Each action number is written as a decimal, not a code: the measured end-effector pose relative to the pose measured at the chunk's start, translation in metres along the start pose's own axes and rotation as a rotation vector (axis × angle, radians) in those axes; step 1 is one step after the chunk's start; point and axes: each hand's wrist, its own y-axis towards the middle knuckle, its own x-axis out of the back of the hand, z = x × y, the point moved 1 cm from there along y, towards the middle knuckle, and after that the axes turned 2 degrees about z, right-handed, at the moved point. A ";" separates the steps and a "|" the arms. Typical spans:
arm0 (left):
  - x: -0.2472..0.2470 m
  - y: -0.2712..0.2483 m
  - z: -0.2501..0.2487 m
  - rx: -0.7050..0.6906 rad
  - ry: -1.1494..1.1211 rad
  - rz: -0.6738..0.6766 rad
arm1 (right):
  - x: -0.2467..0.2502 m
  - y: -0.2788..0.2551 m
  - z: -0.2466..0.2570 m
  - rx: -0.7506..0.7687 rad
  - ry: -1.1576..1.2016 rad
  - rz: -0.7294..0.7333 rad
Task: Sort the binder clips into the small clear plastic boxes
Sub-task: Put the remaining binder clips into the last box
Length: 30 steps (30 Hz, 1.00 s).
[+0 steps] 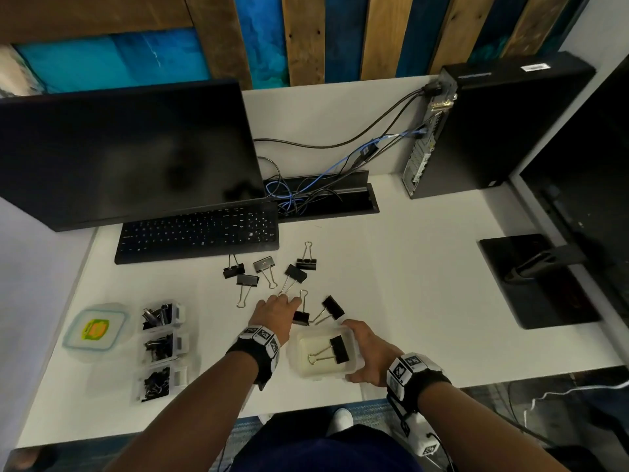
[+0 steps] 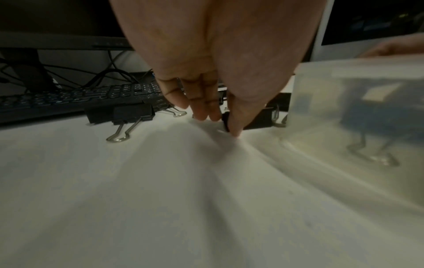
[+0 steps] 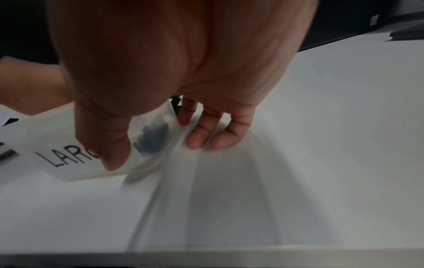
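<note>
My right hand [image 1: 369,352] grips a clear plastic box [image 1: 306,364] near the desk's front edge, thumb on its near wall and fingers on its right side. The box [image 3: 57,137] bears a handwritten label starting "LAR", and one large black binder clip [image 1: 338,349] lies inside. My left hand [image 1: 277,310] reaches just beyond the box. In the left wrist view its thumb [image 2: 234,127] and fingertips [image 2: 204,112] pinch the end of a black binder clip [image 2: 257,120] lying on the desk. Several more large clips [image 1: 295,273] are scattered ahead.
Three small clear boxes [image 1: 160,315] filled with clips stand in a column at the left, with a clear lid [image 1: 95,332] bearing a yellow-green sticker beside them. A black keyboard [image 1: 197,233] and monitor [image 1: 129,151] lie behind the clips. A monitor base [image 1: 537,281] sits to the right.
</note>
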 end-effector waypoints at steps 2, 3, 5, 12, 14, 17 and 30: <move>-0.002 -0.001 0.001 -0.032 0.020 0.015 | -0.001 0.001 0.000 -0.002 0.001 0.006; -0.003 -0.002 0.002 -0.032 0.022 0.016 | 0.000 0.002 -0.001 0.001 0.001 0.007; -0.004 -0.003 0.003 -0.004 0.013 0.013 | 0.000 0.003 -0.002 0.012 0.000 0.009; -0.004 -0.017 0.012 0.067 -0.077 -0.024 | 0.002 0.005 -0.004 0.012 0.012 0.033; -0.007 -0.019 0.016 0.032 -0.136 -0.029 | 0.002 0.005 -0.004 0.012 0.014 0.033; -0.008 -0.018 0.017 -0.107 -0.080 0.012 | 0.002 0.005 -0.003 0.011 0.011 0.030; 0.027 -0.046 -0.013 -0.119 -0.477 -0.292 | 0.004 0.009 0.001 -0.003 0.015 0.062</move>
